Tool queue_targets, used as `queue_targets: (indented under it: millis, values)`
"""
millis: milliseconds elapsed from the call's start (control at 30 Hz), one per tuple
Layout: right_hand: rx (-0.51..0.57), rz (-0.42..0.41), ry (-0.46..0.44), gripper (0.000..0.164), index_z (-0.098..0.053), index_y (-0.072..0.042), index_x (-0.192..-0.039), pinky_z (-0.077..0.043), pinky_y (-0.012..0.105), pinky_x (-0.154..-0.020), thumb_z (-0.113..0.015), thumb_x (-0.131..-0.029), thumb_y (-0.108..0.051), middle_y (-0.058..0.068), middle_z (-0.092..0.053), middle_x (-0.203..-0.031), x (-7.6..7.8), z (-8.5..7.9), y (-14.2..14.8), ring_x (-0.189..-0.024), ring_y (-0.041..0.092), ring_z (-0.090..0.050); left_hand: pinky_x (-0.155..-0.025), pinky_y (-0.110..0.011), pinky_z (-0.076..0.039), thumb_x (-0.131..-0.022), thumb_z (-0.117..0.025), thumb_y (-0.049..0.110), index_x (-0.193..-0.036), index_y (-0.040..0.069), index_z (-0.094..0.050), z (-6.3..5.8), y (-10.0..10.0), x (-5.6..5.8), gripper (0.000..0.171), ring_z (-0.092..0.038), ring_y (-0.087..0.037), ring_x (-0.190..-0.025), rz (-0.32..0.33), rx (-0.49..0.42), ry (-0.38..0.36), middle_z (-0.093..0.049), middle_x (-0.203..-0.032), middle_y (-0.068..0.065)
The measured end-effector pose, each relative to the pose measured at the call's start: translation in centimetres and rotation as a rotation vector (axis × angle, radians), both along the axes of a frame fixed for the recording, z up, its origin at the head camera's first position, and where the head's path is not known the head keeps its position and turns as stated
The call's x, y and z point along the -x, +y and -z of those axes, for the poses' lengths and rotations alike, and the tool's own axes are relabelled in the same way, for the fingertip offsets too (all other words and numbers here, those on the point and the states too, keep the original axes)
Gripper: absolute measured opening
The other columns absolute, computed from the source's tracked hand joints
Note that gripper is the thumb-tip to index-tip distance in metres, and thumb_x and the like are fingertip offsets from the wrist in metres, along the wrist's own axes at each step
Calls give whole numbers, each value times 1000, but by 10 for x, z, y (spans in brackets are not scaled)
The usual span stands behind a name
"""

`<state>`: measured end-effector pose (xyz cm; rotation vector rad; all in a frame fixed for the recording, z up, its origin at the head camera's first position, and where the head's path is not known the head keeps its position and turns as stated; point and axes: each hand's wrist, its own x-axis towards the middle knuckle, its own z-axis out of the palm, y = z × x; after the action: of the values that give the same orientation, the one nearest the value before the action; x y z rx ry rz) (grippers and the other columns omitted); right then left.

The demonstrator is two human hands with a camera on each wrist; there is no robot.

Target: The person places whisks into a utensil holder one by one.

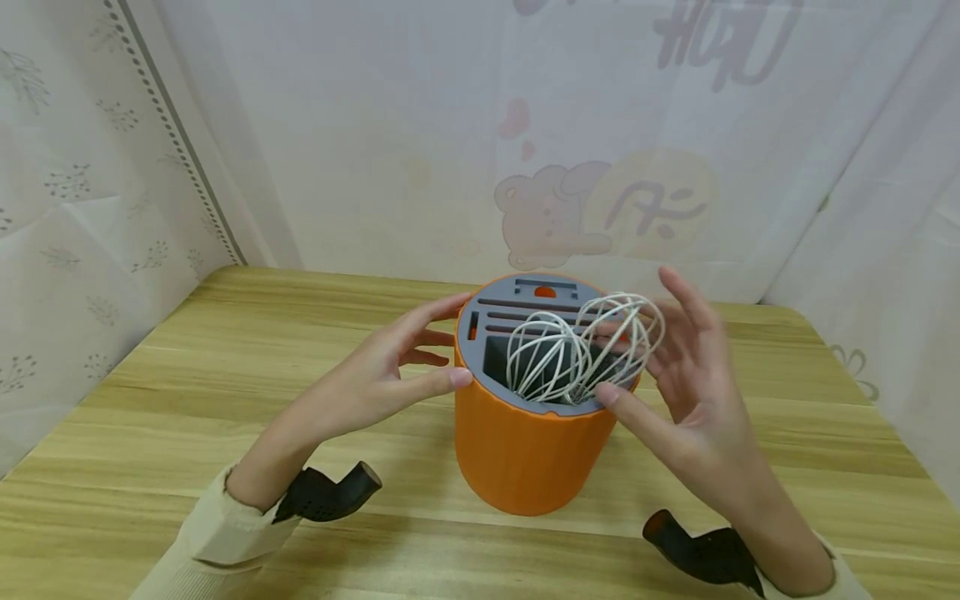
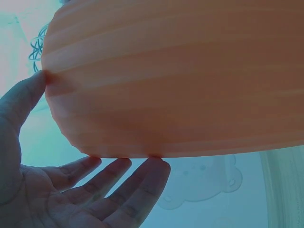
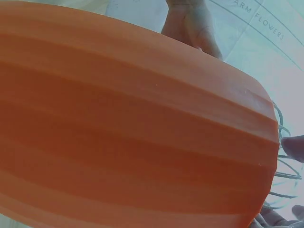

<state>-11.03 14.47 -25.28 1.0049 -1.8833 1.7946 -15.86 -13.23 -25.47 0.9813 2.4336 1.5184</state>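
Observation:
An orange utensil holder (image 1: 528, 458) with a grey slotted top (image 1: 498, 296) stands upright on the wooden table. Two whisks (image 1: 542, 354) with pale wire loops poke out of its large front compartment, their handles hidden inside. My left hand (image 1: 386, 358) touches the holder's left side, thumb at the rim and fingers spread along the wall. In the left wrist view, several fingertips (image 2: 154, 164) rest against the orange wall. On the other side, my right hand (image 1: 693, 400) is spread around the right whisk, thumb beside the rim and some fingers behind the wires.
The wooden table (image 1: 247, 350) extends around the holder on all sides. A pale printed curtain (image 1: 360, 150) hangs behind it and along both sides. Dark curved mounts (image 1: 326, 493) are strapped to both wrists.

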Motion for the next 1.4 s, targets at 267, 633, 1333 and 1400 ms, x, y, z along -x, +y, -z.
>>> queue_targets:
  millis: [267,633,1333,1400]
  values:
    - [-72,-10,134,69,-32,10,-137,-41,34,-104,-64,-76,15,30,-35,-138,8,3,6,-124,42,-39,-88,-34,-52,-88,-65,25,-143,31,-33,-1,0,-1,63,-54,-19,-117,-4,8,-19,-36,-144,13]
    - [-320,203,279,52,-42,5,-135,-41,24,-103,-62,-89,-9,19,-44,-140,1,-3,-4,-126,28,-45,-92,-39,-49,-88,-64,24,-143,28,-32,0,-1,0,64,-55,-19,-117,-2,11,8,-35,-145,11]
    - [-383,195,275,68,-35,5,-139,-39,26,-106,-70,-83,-8,20,-39,-143,3,-2,9,-126,32,-46,-89,-37,-52,-88,-64,24,-144,26,-32,1,-1,0,64,-53,-24,-118,6,-1,0,-36,-145,7]
    - [-418,217,253,73,-34,4,-141,-37,24,-106,-73,-79,-5,18,-37,-145,1,-5,14,-126,30,-47,-91,-39,-51,-88,-64,23,-144,24,-32,1,0,1,64,-53,-24,-118,14,-5,14,-36,-146,6]
